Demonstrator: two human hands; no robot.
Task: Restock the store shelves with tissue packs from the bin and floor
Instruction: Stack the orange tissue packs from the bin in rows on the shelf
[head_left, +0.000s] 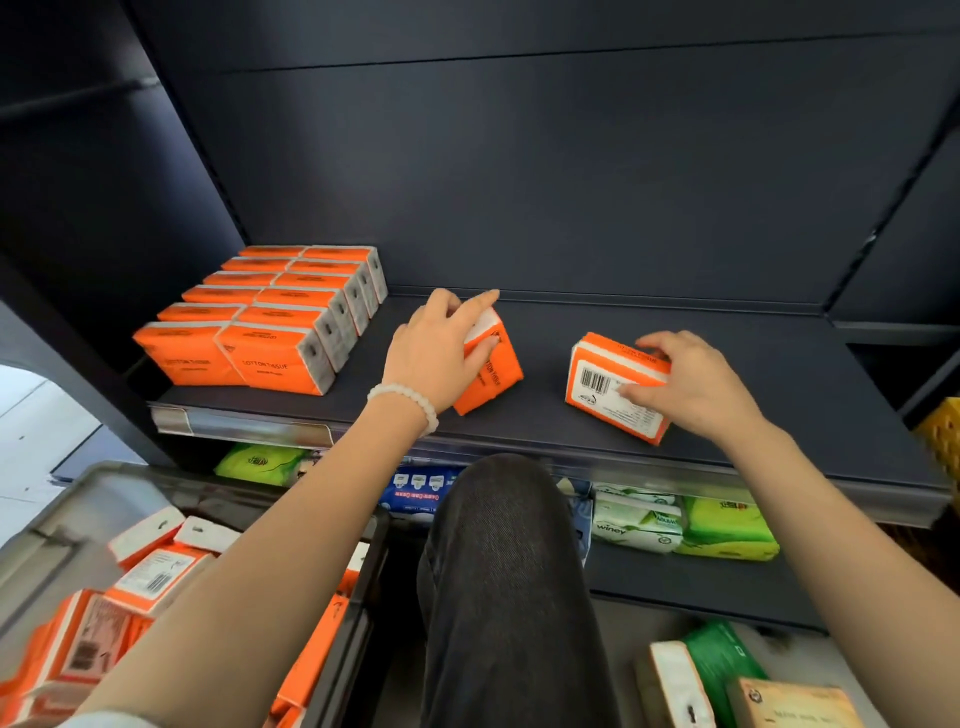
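**Two Packs in Hand on the Upper Shelf; Bin Stock Outstanding**

We find both hands at work on the dark upper shelf (727, 415). The left hand (434, 353) grips an orange cotton tissue pack (493, 374) from above, fingers curled over its top edge, the pack tilted and standing on the shelf. The right hand (696, 384) holds a second orange pack (613, 387) lying barcode-face up, fingers over its far edge and thumb across the label.

We judge these packs light, soft and compressible, with a slick film wrap; a hold across the short sides should serve better than a pinch on the broad faces, which would dent them.

A stocked block of matching packs (270, 322) stands in two rows at the shelf's left end, well apart from both held packs. The shelf to its right is open, so we see nothing barring placement beside it.

More orange packs lie jumbled in the grey bin (67, 499) at lower left. The person's knee (493, 519) rises between the arms, in front of the lower shelf, which carries green wipes packs (727, 530) and a blue pack (415, 491). Other goods lie on the floor at lower right.
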